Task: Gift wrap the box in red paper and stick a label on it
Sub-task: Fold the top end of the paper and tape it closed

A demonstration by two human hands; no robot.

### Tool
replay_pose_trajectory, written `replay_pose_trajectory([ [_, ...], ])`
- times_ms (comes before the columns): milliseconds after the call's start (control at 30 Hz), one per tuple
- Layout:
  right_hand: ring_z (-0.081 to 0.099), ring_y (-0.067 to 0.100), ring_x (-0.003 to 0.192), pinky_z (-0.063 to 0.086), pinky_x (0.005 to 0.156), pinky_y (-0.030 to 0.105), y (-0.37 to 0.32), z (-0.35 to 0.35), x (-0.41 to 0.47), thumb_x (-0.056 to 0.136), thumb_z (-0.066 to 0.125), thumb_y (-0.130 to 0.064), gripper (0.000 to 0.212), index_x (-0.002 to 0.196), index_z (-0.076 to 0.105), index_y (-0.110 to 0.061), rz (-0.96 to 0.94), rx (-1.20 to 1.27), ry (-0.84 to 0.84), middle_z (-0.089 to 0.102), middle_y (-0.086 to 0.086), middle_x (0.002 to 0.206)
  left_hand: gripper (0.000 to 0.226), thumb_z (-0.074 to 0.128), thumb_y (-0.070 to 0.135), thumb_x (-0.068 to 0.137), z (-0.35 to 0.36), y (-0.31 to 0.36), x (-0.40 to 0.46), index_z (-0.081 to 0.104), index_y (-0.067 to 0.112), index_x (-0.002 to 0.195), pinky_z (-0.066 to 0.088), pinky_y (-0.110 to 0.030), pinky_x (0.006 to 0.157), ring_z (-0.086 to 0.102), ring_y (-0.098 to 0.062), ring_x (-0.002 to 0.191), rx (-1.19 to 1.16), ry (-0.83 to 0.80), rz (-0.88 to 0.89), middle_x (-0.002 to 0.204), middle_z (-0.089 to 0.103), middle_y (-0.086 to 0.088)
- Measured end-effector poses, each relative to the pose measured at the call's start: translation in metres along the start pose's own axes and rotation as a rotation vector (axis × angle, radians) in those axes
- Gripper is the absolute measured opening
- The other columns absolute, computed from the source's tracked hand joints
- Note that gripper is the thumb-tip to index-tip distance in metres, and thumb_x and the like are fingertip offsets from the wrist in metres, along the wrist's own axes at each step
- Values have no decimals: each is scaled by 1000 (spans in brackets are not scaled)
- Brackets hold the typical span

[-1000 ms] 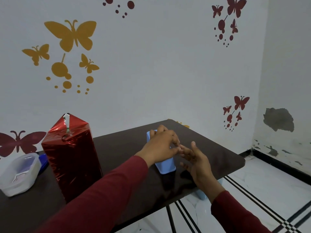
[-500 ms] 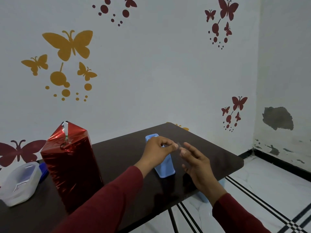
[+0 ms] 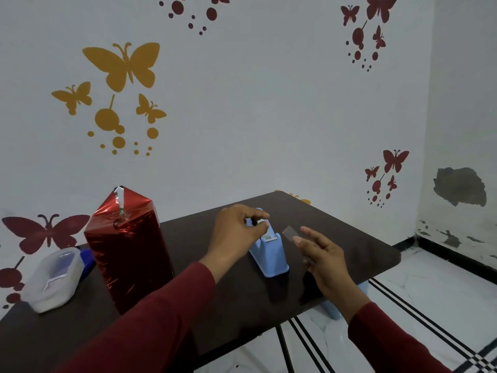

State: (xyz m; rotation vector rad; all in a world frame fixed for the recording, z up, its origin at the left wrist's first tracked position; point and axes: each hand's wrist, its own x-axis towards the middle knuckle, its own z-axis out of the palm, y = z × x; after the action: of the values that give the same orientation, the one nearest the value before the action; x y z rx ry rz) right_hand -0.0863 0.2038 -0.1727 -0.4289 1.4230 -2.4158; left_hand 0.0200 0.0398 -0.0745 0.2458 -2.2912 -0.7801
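The tall box wrapped in shiny red paper (image 3: 127, 249) stands upright at the left of the dark table (image 3: 349, 238), its top flaps gathered in a peak. To its right sits a light blue tape dispenser (image 3: 270, 255). My left hand (image 3: 236, 235) rests on the dispenser's top, fingers curled around it. My right hand (image 3: 322, 259) is just right of the dispenser, with a short clear strip of tape (image 3: 290, 233) stuck to a fingertip and sticking up. No label is visible.
A translucent white plastic container (image 3: 53, 281) lies at the table's left edge, with a blue object (image 3: 87, 261) behind it. The table's right and near edges drop to a tiled floor. A light blue stool (image 3: 333, 309) shows beneath the table.
My right hand has pulled away from the dispenser to the right with a torn strip of tape on it. My left hand shifted from covering the dispenser to gripping its top.
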Motion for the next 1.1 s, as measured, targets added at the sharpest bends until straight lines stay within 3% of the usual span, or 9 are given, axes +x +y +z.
replay_pose_trajectory([
  [100,62,9,69,46,61,25,-2,7,-5,84,81,-9,43,124,71,-17,-56,-82,-22,80,3,93,18,79,21,84,-31,3,-9,81,35,94,42,-6,67,57,8,86,15,33,32,93,73,16],
  [200,72,6,79,52,58,18,-10,29,-12,84,80,-4,42,124,70,-15,-145,-119,-61,81,5,100,19,79,19,85,-63,4,-17,80,37,93,43,-7,70,59,-2,89,34,51,61,94,74,16],
  [400,75,12,87,55,60,23,-24,121,-31,88,77,-2,44,128,66,-18,-300,-185,-257,80,0,106,16,77,18,88,-128,7,-34,82,32,94,44,-9,69,65,-6,79,30,167,118,93,73,17],
  [633,74,12,93,58,84,26,-28,223,-24,86,83,-15,64,141,57,-32,-342,-296,-382,73,-12,122,21,80,18,85,-208,-7,-58,81,33,99,45,-9,74,66,-8,81,105,299,129,93,73,18],
  [767,63,9,117,49,106,39,-28,267,-14,83,83,-26,83,151,39,-46,-243,-351,-416,62,-13,137,50,93,35,70,-250,-32,-72,73,42,116,43,-15,86,59,-6,104,245,131,112,110,66,20],
  [867,57,17,127,48,99,47,-23,288,-10,82,81,-23,89,150,33,-54,-93,-319,-464,56,-8,147,70,94,47,64,-257,-49,-77,64,50,127,41,-22,95,47,3,113,371,3,50,115,58,25],
  [967,54,20,130,42,91,45,-17,298,-12,83,77,-14,90,151,32,-54,-6,-300,-490,53,-6,149,52,88,44,74,-252,-61,-66,70,42,123,41,-25,89,49,1,106,429,72,60,107,61,21],
  [1100,52,21,129,46,101,49,-19,302,-10,86,70,-3,89,152,33,-51,24,-261,-483,51,-3,151,19,82,37,84,-251,-63,-48,80,36,103,48,-25,82,59,-4,91,307,148,40,91,69,13],
])
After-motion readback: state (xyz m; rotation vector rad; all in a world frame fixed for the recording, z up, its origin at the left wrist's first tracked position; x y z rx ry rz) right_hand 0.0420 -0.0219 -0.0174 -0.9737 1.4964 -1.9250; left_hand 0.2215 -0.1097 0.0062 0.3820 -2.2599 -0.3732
